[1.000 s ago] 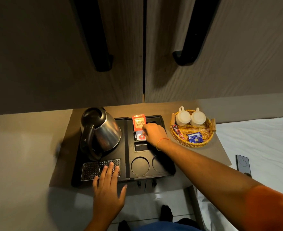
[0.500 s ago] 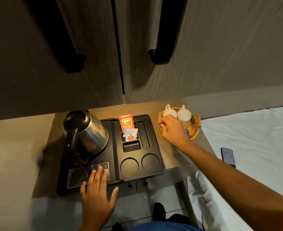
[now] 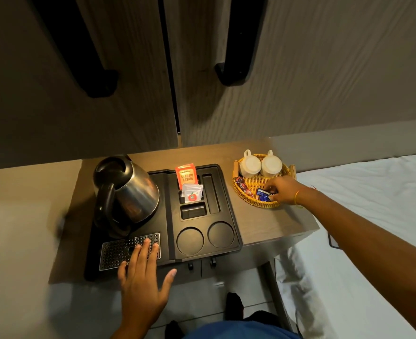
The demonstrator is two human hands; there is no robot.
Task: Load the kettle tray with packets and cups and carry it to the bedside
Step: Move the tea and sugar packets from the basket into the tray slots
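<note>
A black kettle tray (image 3: pixel 229 211) lies on a wooden bedside table, with a steel kettle (image 3: pixel 128 192) on its left half. An orange tea packet (image 3: pixel 186 174) and a white packet (image 3: pixel 192 193) stand in its back slots. Both round cup wells (image 3: pixel 205 237) hold nothing. To the right is a wicker basket (image 3: pixel 253 203) with two white cups (image 3: pixel 260 165), a dark red packet (image 3: pixel 243 185) and a blue packet (image 3: pixel 263 194). My right hand (image 3: pixel 281 192) is in the basket, fingers closing on the blue packet. My left hand (image 3: pixel 143 277) lies flat, fingers spread, on the tray's drip grille (image 3: pixel 115 252).
Wardrobe doors with long black handles (image 3: pixel 236 57) hang above the table. A bed with a white sheet (image 3: pixel 373 192) lies to the right, with a dark phone-like object (image 3: pixel 332 241) at its near edge. The floor and my legs show below the table's front edge.
My right hand left the tray's packet slots, crossed to the basket and now pinches the blue packet. The left hand stays on the drip grille. The view shifted left, then back.
</note>
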